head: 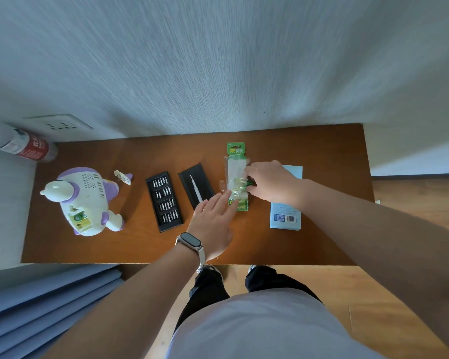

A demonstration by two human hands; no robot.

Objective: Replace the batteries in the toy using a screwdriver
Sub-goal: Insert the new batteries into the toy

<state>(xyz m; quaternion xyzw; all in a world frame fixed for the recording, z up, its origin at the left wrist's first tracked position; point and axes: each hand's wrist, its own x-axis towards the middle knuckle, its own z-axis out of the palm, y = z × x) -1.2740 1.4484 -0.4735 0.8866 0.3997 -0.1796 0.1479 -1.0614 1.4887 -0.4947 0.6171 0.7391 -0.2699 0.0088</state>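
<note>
The left hand (213, 224) is flat, fingers straight, their tips on the near end of the battery pack (236, 165); the right hand (272, 182) has its fingers curled, gripping the pack's torn clear plastic at mid-length; the toy (86, 195) lies at the left end of the tabletop (322, 156), green cells showing in its open compartment; a black tray (204, 181) holds the screwdriver (196, 190); a black case (171, 226) holds rows of bits.
</note>
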